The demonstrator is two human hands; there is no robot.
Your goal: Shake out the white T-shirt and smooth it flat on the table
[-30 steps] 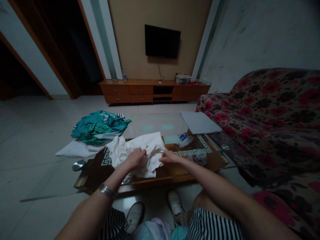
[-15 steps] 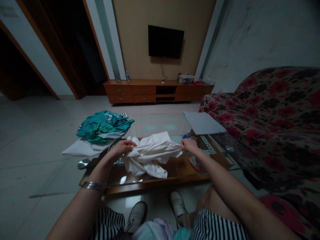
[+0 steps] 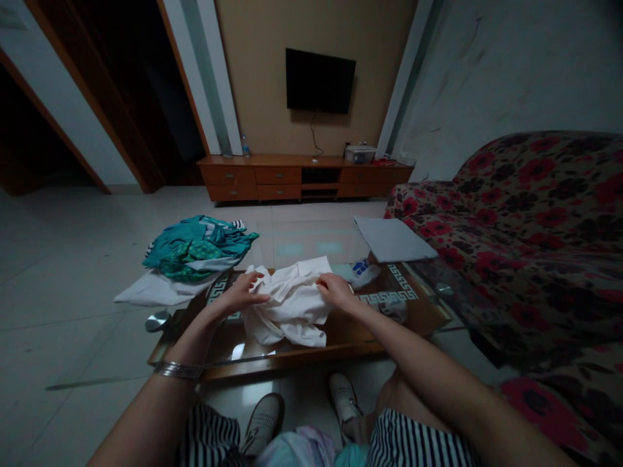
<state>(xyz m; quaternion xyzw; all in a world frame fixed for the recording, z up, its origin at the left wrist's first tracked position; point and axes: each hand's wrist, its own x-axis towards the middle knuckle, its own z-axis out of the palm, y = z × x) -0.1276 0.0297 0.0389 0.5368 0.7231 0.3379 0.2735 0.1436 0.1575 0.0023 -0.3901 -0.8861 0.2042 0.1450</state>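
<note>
Landmark: glass-topped coffee table, low, with a wooden shelf visible beneath the glass. Floral sofa runs along its right side. Wooden TV cabinet stands well beyond it, with a wall-mounted television above. Left of the table, on the tile floor: teal clothing pile lying on a white garment. Grey flat sheet overlaps the table's far right corner.

White crumpled cloth lies on the table, mid-top. Left hand: fingers apart, tips against the cloth's left side. Right hand: fingers together, resting on its right side; cannot tell whether pinching. Metal bangle on left wrist.
</note>
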